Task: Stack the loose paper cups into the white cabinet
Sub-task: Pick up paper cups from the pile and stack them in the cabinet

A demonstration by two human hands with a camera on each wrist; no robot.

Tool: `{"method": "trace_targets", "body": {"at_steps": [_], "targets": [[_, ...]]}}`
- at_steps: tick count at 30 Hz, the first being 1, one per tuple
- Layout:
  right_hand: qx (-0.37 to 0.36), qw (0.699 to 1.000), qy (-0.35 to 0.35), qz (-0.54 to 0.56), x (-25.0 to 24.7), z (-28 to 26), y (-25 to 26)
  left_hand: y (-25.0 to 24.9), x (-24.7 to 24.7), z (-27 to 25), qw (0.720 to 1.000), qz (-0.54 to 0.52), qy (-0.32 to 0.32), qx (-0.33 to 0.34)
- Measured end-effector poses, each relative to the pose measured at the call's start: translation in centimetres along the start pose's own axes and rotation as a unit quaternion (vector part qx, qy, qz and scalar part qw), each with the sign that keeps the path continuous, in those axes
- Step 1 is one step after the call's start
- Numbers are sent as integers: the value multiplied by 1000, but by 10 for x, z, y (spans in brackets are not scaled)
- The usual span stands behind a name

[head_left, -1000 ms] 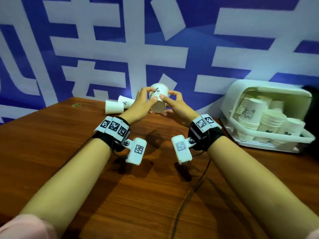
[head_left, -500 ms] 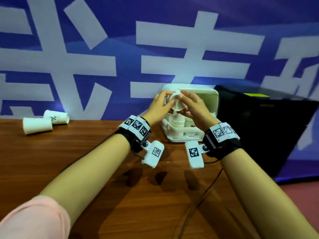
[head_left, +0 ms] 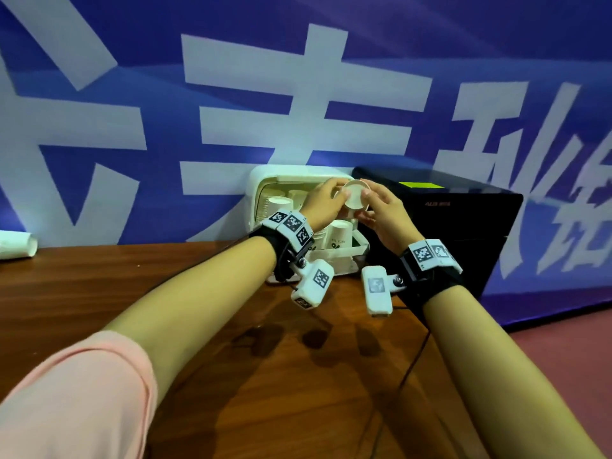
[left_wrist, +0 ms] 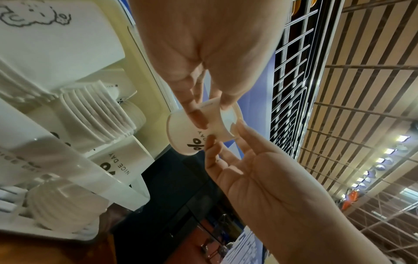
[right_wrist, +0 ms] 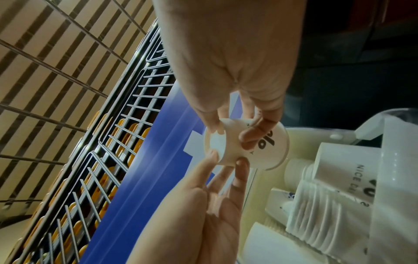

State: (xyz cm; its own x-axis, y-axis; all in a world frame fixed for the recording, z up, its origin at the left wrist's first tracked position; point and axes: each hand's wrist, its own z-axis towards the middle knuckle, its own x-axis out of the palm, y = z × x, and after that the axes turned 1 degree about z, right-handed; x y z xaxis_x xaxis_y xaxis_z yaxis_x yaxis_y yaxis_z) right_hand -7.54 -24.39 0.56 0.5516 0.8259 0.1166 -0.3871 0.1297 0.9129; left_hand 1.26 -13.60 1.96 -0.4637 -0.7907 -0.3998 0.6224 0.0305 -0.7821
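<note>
Both hands hold one white paper cup [head_left: 356, 197] in the air at the open front of the white cabinet [head_left: 261, 183]. The cup lies on its side, base toward me and mouth toward the cabinet. My left hand [head_left: 326, 202] pinches the cup [left_wrist: 203, 127] from the left; my right hand [head_left: 381, 207] pinches it from the right. The right wrist view shows the cup [right_wrist: 248, 146] just outside the cabinet's wall [right_wrist: 300, 142]. Stacks of cups [head_left: 281, 207] fill the cabinet, with a printed stack [head_left: 341, 238] below the held cup.
A loose paper cup [head_left: 16, 245] lies on its side on the brown wooden table [head_left: 99, 286] at the far left edge of view. A black box [head_left: 463, 226] stands right against the cabinet's right side. A blue banner wall rises behind.
Both hands have carried the cup rightward from over the table's middle to the cabinet's opening. My view has swung right, so the loose cups have slid to the far left.
</note>
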Motion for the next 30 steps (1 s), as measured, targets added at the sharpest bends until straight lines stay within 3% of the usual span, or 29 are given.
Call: {"method": "trace_targets", "body": {"at_steps": [15,19,24,27,30], "targets": [[58,997,-16,44,-6,38,-45,32,23,40,990,140,18,-28],[75,997,-26,16,-11,46,-64,37,27,44,964,259,57,-34],[101,994,-28,-10,-11,51,-74,41,30,46,930,363,63,16],[137,988,-46,-45,-9,53,-83,42,32,41,925,368,91,-29],[176,981,-63,-45,-8,53,-94,38,35,33,892,428,145,-26]]}}
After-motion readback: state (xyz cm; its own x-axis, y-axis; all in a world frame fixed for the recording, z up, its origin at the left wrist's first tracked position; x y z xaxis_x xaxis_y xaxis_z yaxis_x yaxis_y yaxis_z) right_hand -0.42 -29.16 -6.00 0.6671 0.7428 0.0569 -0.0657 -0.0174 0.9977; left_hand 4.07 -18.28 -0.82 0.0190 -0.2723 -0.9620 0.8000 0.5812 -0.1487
